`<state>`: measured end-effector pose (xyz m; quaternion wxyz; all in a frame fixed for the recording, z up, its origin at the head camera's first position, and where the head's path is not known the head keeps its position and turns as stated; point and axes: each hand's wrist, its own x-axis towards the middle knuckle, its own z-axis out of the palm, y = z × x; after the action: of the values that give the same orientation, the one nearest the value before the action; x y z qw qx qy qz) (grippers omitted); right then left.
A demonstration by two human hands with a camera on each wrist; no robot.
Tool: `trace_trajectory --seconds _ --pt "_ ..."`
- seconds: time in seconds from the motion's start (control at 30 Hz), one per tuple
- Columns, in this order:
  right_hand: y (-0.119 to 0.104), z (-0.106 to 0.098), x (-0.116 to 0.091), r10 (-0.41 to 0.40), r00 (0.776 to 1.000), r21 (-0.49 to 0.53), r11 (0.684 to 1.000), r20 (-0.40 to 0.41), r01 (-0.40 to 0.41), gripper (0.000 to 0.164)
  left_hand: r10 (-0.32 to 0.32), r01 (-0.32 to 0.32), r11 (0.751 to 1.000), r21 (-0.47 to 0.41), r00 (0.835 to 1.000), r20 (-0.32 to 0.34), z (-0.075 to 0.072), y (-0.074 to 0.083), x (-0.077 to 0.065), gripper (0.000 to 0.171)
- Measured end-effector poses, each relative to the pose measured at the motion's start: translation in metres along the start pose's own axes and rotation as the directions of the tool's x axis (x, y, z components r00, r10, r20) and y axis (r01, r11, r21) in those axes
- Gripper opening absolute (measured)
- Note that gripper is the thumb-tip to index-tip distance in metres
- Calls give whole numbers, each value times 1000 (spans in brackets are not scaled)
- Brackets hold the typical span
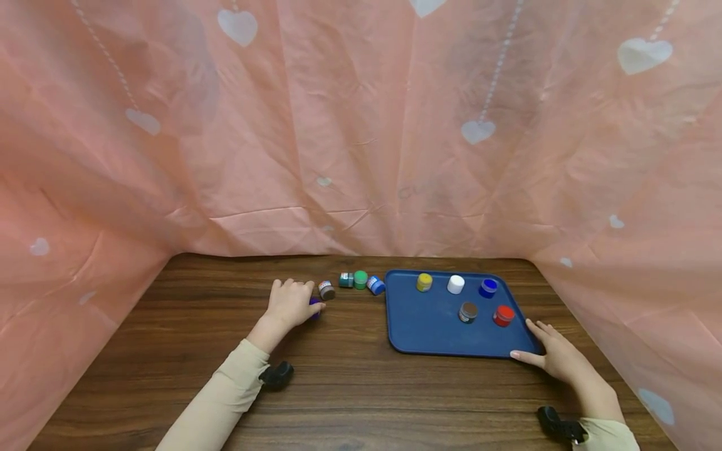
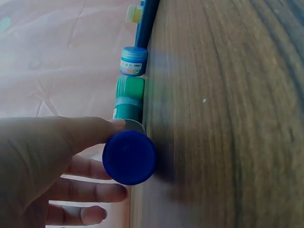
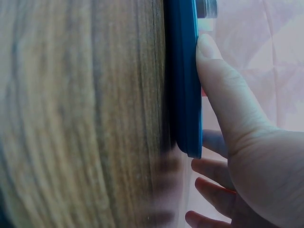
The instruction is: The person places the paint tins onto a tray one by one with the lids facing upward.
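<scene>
My left hand (image 1: 289, 304) is at a dark blue paint jar (image 2: 129, 157) on the wooden table, thumb on one side and fingers on the other. In the head view that hand covers much of the jar. My right hand (image 1: 555, 356) rests at the near right corner of a blue tray (image 1: 429, 335); its thumb lies on the front rim and the fingers extend along the right side. On the tray stand a yellow jar (image 1: 425, 282), a white jar (image 1: 455, 284), a blue jar (image 1: 488, 288), a brown jar (image 1: 467, 312) and a red jar (image 1: 504, 316).
Left of the tray, a brown-grey jar (image 1: 326, 290), a teal jar (image 1: 346, 280), a green jar (image 1: 360, 280) and a lighter blue jar (image 1: 376, 285) form a loose row on the table (image 1: 361, 394). A pink curtain (image 1: 350, 156) with hearts hangs behind the table and at both sides.
</scene>
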<state>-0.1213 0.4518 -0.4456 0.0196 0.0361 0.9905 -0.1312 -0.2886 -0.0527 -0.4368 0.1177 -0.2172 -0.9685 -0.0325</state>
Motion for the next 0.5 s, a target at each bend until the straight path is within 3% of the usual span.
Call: trace_trajectory --seconds 0.23,0.5 --pt "0 0 -1 -3 1000 2 1000 0 3 99 -10 11 1000 -13 996 89 1 1 1 47" --pt "0 0 0 4 1000 -3 1000 4 -4 99 46 -46 999 -2 997 62 2 5 0 42"
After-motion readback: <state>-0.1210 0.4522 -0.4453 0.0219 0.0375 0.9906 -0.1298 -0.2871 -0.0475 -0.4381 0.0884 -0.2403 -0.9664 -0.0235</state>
